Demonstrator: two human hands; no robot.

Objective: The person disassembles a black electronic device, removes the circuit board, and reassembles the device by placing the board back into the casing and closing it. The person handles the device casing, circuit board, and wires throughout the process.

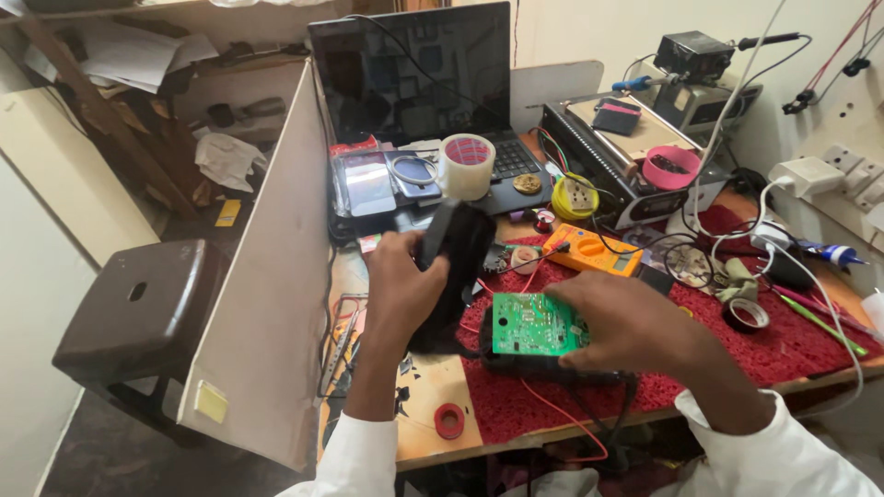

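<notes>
Now, head view, looking down on a crowded tabletop (433,442). Left hand (401,290) raised and curled around a black cover (456,267), held upright and lifted off to the side, probably to keep it out of the way of the work below. Right hand (631,322) lying low, fingers closed on the right edge of a green circuit board (534,324), keeping it flat and face up over a black base (543,368) on the red mat (773,354). Likely held so to steady the board and leave its parts open to the eye. Red wire (562,419) running out from under the base toward the tabletop's front edge.

Around the work: orange meter (594,253) just behind the board, roll of tape (467,166) sitting on the laptop (414,101), small red ring (449,421) alone near the front edge, brown stool (138,308) well off to the left beyond a partition.

Hard to make out: exact shape of the black cover, dark and partly blurred, with its lower end lost behind the left hand. Most of the base hidden under the board and the right hand. Right fingertips tucked out of sight beneath the board's edge. Both sleeves cut off at the bottom of the picture. Tangle of white cables at right too dense to trace.
</notes>
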